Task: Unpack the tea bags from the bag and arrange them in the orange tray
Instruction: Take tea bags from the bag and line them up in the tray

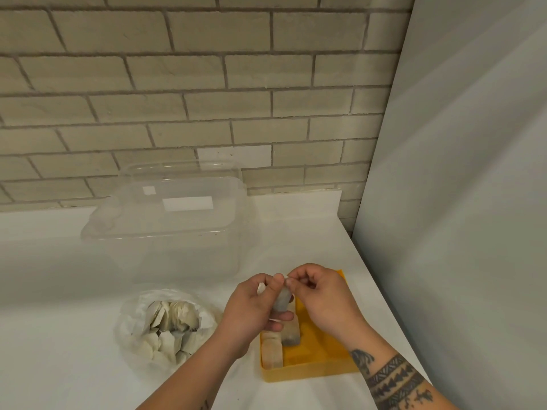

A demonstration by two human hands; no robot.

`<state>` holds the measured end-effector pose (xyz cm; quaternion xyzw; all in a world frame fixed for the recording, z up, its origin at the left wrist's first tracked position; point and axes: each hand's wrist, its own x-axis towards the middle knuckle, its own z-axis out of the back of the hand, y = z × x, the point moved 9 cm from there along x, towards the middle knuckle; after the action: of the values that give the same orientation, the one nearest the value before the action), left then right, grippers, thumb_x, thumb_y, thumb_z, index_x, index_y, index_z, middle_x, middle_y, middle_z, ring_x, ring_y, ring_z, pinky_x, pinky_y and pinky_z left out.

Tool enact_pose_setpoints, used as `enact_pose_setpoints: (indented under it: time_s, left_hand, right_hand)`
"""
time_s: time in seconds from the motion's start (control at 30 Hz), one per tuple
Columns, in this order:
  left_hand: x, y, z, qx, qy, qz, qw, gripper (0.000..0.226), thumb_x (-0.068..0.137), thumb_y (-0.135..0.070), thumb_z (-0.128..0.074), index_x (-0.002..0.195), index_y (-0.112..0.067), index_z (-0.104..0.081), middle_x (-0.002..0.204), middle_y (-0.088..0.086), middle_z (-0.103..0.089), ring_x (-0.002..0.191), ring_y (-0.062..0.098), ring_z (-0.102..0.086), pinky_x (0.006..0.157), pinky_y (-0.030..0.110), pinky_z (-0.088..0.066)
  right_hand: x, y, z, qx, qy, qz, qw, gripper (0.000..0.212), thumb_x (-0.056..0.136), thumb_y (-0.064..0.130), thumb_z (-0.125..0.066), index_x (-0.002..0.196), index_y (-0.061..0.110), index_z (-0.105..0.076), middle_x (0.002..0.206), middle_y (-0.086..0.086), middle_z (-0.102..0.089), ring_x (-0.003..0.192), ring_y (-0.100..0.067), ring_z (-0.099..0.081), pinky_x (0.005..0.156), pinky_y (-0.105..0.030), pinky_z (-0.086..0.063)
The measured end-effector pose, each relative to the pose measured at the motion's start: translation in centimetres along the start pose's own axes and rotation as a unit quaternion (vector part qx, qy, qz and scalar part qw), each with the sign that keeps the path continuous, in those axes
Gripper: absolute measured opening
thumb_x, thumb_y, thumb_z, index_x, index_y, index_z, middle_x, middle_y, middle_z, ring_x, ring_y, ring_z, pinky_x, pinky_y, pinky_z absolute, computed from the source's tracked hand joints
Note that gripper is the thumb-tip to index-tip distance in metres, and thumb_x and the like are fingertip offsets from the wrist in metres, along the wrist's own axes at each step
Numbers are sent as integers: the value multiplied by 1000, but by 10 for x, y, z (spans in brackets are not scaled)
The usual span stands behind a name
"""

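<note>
An open clear plastic bag (165, 327) full of several pale tea bags lies on the white counter at the left. To its right stands the orange tray (319, 371), with tea bags (273, 349) lined along its left side. Above the tray my left hand (254, 309) grips a small stack of tea bags (282, 300), thumb and fingers curled round it. My right hand (319, 294) pinches the top edge of that stack with fingertips. Part of the tray is hidden under both hands.
A large clear plastic tub (174, 220) with its lid stands behind the bag against the brick wall. A grey panel (458, 202) rises along the counter's right edge, close to the tray.
</note>
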<state>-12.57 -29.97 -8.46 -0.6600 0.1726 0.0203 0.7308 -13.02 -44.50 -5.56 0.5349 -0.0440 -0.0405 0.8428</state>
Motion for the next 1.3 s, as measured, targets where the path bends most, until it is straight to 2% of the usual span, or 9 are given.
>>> enact_pose_setpoints:
  time_s: [0.3,0.4,0.6,0.77,0.9,1.03,1.13,1.2,1.3]
  left_hand:
    - [-1,3,15,18,-47,-26,998,11,93,-25,-72,95,-14,-72,79,5,-76,62,23,-72,56,29,-55]
    - [0,0,21,-15,-88,-41,995,8,93,-24,-73,95,-15,-72,72,7,-75,59,20,-69,56,28,-55]
    - [1,0,17,-43,-95,-53,993,8,93,-24,-74,93,-16,-73,68,6,-73,59,19,-68,59,30,-58]
    - [3,7,21,-32,-86,-59,994,8,94,-26,-72,94,-19,-75,78,1,-75,56,17,-64,57,30,-56]
    - [10,22,45,38,-150,-58,986,13,97,-33,-65,87,-28,-72,81,-4,-74,52,12,-59,50,27,-49]
    - [19,50,67,145,-191,-15,971,11,91,-44,-68,93,-33,-68,98,-12,-70,93,13,-65,72,29,-46]
    - [22,70,63,178,-152,34,972,32,88,-51,-70,112,-31,-64,112,-7,-62,105,17,-61,79,32,-49]
    - [24,78,57,194,-121,53,972,36,87,-50,-70,117,-33,-63,116,-4,-61,103,19,-63,77,32,-54]
    - [26,81,52,211,-97,53,971,28,90,-47,-68,114,-32,-65,123,4,-67,78,15,-65,55,23,-48]
  right_hand:
    - [3,1,15,0,-23,2,1000,1,92,28,-71,92,28,-72,84,11,-71,78,5,-63,63,-7,-45]
    - [-1,-5,9,26,-3,-14,1000,15,88,33,-76,102,30,-71,90,12,-72,81,6,-65,66,-7,-47]
    - [-9,-15,-6,17,10,-36,999,8,87,29,-77,83,25,-72,77,9,-73,69,0,-64,67,-21,-52]
    - [-11,-23,-4,5,15,-40,999,13,89,27,-74,81,18,-70,64,14,-64,59,4,-55,60,-17,-44]
    - [-12,-37,10,2,-8,-59,998,18,89,26,-73,78,15,-66,64,14,-56,55,4,-48,55,-9,-39]
    - [-15,-58,12,-41,8,-100,994,15,87,30,-76,79,21,-67,75,11,-64,68,0,-57,64,-16,-44]
    - [-17,-74,5,-88,43,-138,986,18,83,34,-78,84,19,-68,81,5,-70,78,-13,-65,68,-29,-51]
    - [-19,-80,-5,-138,80,-146,976,20,80,36,-77,81,19,-66,78,5,-69,75,-16,-64,68,-34,-52]
    - [-21,-84,-18,-228,138,-148,952,27,78,43,-77,70,24,-59,69,10,-59,64,-8,-52,56,-23,-40]
